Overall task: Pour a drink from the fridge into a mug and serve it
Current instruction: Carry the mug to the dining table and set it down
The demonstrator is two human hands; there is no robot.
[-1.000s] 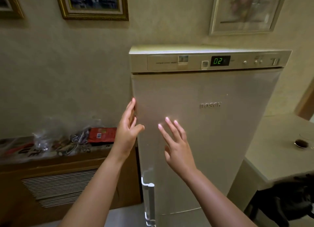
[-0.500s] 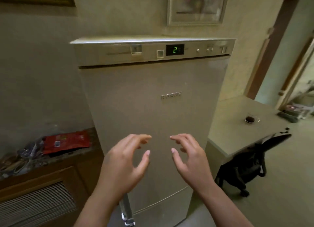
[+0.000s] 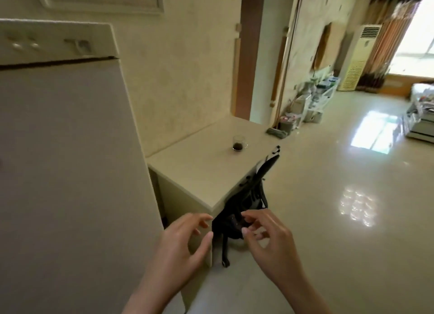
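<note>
Glass mug (image 3: pixel 239 143) upright on table (image 3: pixel 199 173), dark drink low inside.

Counter (image 3: pixel 202 173) mostly bare around glass mug (image 3: pixel 238 143); black chair (image 3: pixel 246 203) blocked its front edge; fridge (image 3: pixel 65 149) walled left.

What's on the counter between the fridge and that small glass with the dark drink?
Nothing: in the head view, the cream countertop is bare from the white fridge to the small clear glass with dark liquid.
</note>
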